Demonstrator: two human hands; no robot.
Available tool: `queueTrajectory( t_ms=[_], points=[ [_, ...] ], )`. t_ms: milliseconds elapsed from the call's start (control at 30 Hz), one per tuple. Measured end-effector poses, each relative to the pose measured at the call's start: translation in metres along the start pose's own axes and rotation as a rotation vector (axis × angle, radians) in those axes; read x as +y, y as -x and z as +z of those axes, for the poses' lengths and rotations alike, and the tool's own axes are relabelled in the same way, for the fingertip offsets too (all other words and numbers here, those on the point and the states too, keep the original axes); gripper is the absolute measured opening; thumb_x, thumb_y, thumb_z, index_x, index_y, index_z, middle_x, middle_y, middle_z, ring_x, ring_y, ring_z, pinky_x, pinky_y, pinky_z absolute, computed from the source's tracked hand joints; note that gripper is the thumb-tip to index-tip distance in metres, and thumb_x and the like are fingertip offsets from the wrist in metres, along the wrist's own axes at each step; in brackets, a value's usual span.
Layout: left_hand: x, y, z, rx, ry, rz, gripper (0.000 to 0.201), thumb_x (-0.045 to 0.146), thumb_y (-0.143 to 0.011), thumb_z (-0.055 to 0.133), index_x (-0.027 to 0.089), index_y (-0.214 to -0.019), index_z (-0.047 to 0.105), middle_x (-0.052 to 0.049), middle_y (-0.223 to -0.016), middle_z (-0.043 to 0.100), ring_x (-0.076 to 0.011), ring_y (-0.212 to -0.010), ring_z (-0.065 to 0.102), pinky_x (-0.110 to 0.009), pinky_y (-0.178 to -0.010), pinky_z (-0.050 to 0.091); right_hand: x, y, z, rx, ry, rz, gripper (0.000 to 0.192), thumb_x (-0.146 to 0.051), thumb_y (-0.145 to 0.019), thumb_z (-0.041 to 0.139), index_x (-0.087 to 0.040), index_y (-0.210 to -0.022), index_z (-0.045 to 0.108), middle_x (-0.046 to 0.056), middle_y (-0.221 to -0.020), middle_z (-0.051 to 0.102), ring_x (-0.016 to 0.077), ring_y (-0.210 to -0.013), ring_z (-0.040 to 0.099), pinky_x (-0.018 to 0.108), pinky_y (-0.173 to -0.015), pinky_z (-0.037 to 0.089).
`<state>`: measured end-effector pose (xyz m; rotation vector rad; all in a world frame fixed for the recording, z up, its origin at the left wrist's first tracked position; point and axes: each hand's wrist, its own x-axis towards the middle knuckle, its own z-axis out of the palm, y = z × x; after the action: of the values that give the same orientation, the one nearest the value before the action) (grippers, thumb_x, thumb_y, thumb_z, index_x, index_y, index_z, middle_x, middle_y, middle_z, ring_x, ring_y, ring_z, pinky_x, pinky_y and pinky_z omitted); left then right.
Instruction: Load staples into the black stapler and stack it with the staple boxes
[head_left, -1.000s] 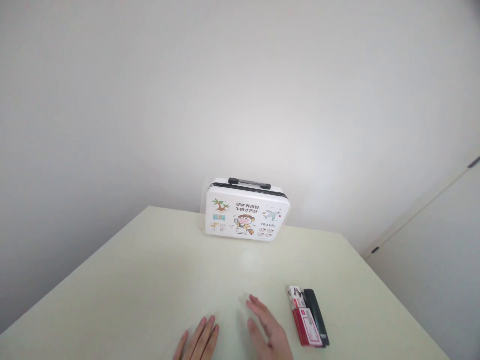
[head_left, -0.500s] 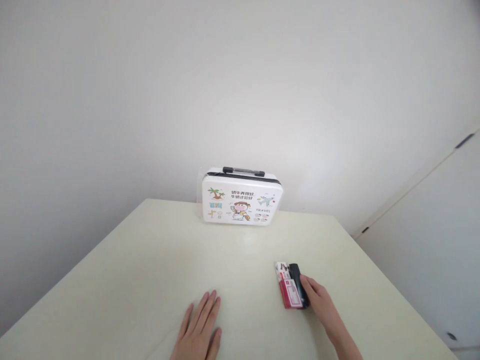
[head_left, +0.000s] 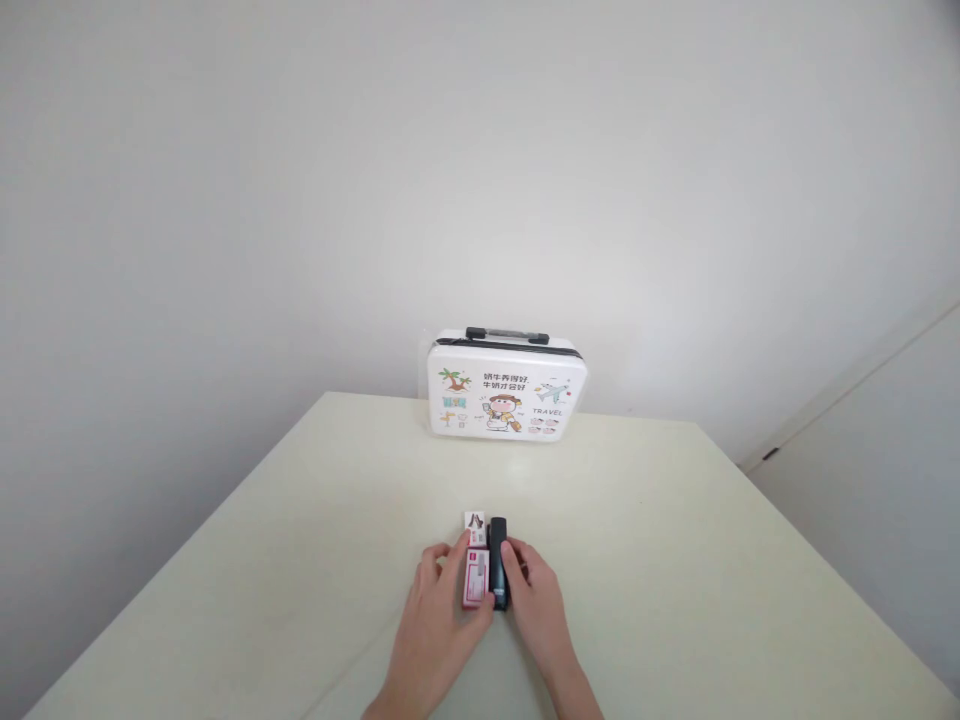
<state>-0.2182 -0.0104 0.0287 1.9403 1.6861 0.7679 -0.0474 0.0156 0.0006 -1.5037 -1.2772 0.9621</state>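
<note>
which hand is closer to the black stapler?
Right. The right hand has its fingers on the black stapler from the right side. The left hand lies across the red and white box, which sits between it and the stapler.

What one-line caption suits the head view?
Both hands, left hand and right hand, grip a red-boxed black stapler on a cream table before a cartoon case.

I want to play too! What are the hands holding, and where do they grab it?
Both hands meet on a red-and-white box and a black stapler lying side by side. The left hand touches the box's left side, the right hand the stapler's right side.
</note>
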Motion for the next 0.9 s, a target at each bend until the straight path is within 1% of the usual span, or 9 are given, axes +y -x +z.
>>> queueTrajectory(
  t_ms=[100,267,433,567,633,700,767,833,900],
  points=[
    [0.011,-0.004,0.004,-0.039,-0.038,-0.035,0.061,0.025,-0.085,0.055,0.029,-0.145,0.049,-0.009,-0.13,0.054,-0.0224,-0.107,0.066,-0.033,-0.095,0.052,-0.003,0.002,-0.002,-0.007,0.008,-0.003,0.049,-0.062,-0.097,0.047,-0.023,-0.11,0.073,0.007,-0.101,0.078,0.0229,-0.087,0.071,0.031,-0.077,0.053],
    [0.008,0.002,0.01,-0.025,-0.101,-0.043,0.049,0.021,-0.084,0.051,0.029,-0.133,0.053,-0.006,-0.116,0.058,-0.0228,-0.1,0.065,-0.03,-0.085,0.049,-0.003,0.001,-0.003,-0.025,0.018,-0.009,0.049,-0.063,-0.097,0.047,-0.023,-0.106,0.073,0.005,-0.094,0.078,0.0216,-0.082,0.07,0.029,-0.073,0.051],
    [-0.022,-0.015,-0.004,0.032,-0.066,-0.107,0.033,0.03,-0.091,0.054,0.03,-0.124,0.055,-0.004,-0.114,0.06,-0.0205,-0.092,0.067,-0.03,-0.083,0.049,-0.001,-0.001,-0.003,-0.044,0.045,0.007,0.05,-0.063,-0.098,0.045,-0.021,-0.107,0.071,0.003,-0.082,0.075,0.0203,-0.071,0.067,0.028,-0.062,0.048],
    [-0.051,-0.046,-0.016,0.091,-0.081,-0.135,0.032,0.036,-0.098,0.047,0.026,-0.128,0.053,-0.007,-0.122,0.059,-0.0222,-0.1,0.066,-0.034,-0.089,0.049,-0.004,0.001,-0.003,-0.038,0.091,0.009,0.05,-0.062,-0.1,0.041,-0.023,-0.108,0.07,0.002,-0.082,0.074,0.0202,-0.072,0.067,0.029,-0.064,0.047],
    [-0.058,-0.051,-0.02,0.102,-0.089,-0.124,0.03,0.035,-0.099,0.045,0.026,-0.127,0.054,-0.007,-0.123,0.058,-0.0226,-0.104,0.065,-0.036,-0.092,0.048,-0.007,0.004,-0.002,-0.025,0.12,0.012,0.047,-0.062,-0.098,0.044,-0.024,-0.11,0.07,0.002,-0.082,0.074,0.0207,-0.073,0.067,0.029,-0.065,0.047],
    [-0.06,-0.043,-0.025,0.108,-0.101,-0.11,0.027,0.033,-0.099,0.045,0.025,-0.122,0.056,-0.006,-0.12,0.059,-0.023,-0.105,0.063,-0.037,-0.093,0.047,-0.01,0.007,0.001,-0.009,0.17,0.012,0.046,-0.062,-0.092,0.055,-0.026,-0.117,0.068,0.002,-0.088,0.075,0.0221,-0.077,0.068,0.03,-0.067,0.047],
    [-0.059,-0.026,-0.028,0.097,-0.112,-0.09,0.021,0.031,-0.098,0.046,0.025,-0.114,0.059,-0.005,-0.113,0.059,-0.0227,-0.101,0.063,-0.038,-0.092,0.047,-0.012,0.01,0.005,0.02,0.264,-0.003,0.052,-0.059,-0.086,0.066,-0.028,-0.127,0.063,0.005,-0.102,0.076,0.0247,-0.086,0.07,0.031,-0.072,0.048],
    [-0.058,-0.006,-0.028,0.065,-0.137,-0.041,0.019,0.028,-0.096,0.048,0.026,-0.109,0.061,-0.004,-0.11,0.06,-0.0225,-0.1,0.061,-0.038,-0.091,0.046,-0.013,0.012,0.009,0.045,0.358,-0.03,0.054,-0.052,-0.085,0.067,-0.03,-0.134,0.059,0.006,-0.117,0.073,0.0274,-0.098,0.07,0.034,-0.08,0.05],
    [-0.058,0.008,-0.025,0.044,-0.181,0.01,0.024,0.026,-0.095,0.048,0.027,-0.114,0.063,-0.004,-0.114,0.061,-0.0234,-0.105,0.06,-0.039,-0.091,0.045,-0.012,0.013,0.01,0.047,0.397,-0.043,0.05,-0.046,-0.089,0.061,-0.03,-0.136,0.057,0.007,-0.125,0.071,0.0285,-0.106,0.07,0.036,-0.086,0.05]
  ],
)
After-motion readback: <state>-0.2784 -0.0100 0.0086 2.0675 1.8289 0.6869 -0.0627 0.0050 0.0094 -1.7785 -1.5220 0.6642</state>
